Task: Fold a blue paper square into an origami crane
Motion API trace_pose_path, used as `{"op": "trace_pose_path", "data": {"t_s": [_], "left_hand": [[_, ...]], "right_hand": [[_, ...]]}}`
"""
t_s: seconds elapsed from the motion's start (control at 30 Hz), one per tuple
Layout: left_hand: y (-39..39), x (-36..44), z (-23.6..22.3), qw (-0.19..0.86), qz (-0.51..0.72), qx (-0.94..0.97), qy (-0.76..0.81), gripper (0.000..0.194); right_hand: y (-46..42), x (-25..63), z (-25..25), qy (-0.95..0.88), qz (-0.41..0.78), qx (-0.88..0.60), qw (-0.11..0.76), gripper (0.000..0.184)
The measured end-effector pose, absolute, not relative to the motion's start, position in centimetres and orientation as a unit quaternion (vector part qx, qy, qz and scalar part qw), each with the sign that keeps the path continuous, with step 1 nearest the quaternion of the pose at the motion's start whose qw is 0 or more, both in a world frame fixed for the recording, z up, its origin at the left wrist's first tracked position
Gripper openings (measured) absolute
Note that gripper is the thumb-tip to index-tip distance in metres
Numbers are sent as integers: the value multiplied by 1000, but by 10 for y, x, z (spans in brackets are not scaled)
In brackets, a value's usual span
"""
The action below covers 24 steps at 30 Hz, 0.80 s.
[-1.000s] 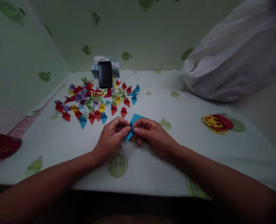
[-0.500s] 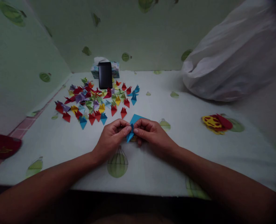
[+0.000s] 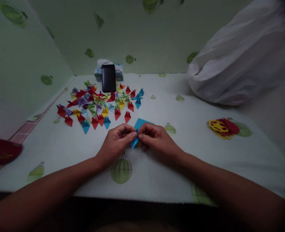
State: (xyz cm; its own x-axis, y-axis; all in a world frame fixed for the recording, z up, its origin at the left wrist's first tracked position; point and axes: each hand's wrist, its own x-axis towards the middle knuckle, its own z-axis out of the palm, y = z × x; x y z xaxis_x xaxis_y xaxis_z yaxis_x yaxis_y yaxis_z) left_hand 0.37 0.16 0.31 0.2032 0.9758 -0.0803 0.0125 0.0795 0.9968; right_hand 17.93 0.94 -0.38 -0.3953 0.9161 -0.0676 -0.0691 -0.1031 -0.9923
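A small folded piece of blue paper is pinched between both hands, its pointed end toward me. My left hand grips its left side with thumb and forefinger. From the right, my right hand pinches the upper part the same way, so the fingertips nearly meet. Behind the hands lies a flat sheet of blue paper, partly covered by my right fingers. Many folded paper cranes in red, blue, yellow, green and purple are spread to the upper left.
A black phone leans against a tissue box behind the cranes. On the right are a red and yellow item and a big white plastic bag. A dark red object lies at the left edge.
My left thumb and the folded blue paper have shifted very slightly right and toward me. Both hands keep their pinch, and everything else stays in place.
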Motion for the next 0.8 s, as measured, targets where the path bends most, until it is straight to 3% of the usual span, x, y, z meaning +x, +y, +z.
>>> {"op": "trace_pose_path", "data": {"t_s": [0.8], "left_hand": [[1, 5, 5, 566, 385, 544, 485, 19]], "right_hand": [[11, 181, -3, -582, 581, -410, 394, 13]]}}
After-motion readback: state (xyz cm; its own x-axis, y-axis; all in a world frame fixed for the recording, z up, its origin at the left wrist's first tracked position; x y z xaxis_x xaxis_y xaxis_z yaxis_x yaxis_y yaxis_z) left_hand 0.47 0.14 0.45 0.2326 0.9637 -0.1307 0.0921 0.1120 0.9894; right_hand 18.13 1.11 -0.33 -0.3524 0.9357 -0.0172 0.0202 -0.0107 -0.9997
